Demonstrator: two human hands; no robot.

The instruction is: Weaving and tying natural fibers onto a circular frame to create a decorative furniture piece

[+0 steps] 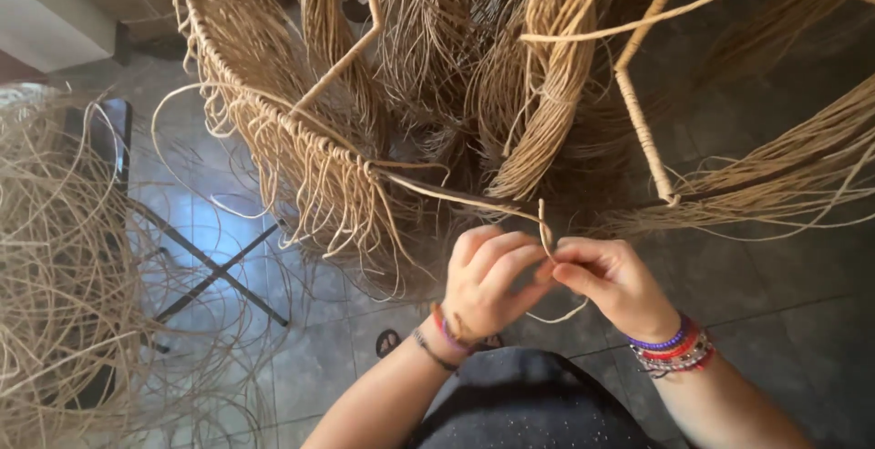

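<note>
A thin rattan strand (545, 226) runs from the wrapped rim of a half-woven wicker frame (301, 130) down to the hands and is pinched where they meet, at lower centre of the view. The left hand (488, 276) curls its fingers closed around the strand, and the right hand (611, 276) grips the same strand between thumb and fingertips, its loose end (561, 314) looping below. Both wrists carry beaded bracelets (674, 349). Loose bundles of rattan hang from the frame above. To the left lies a tangled heap of strands (64, 267) over a dark folding stand (214, 271) on the tiled floor (784, 294).
</note>
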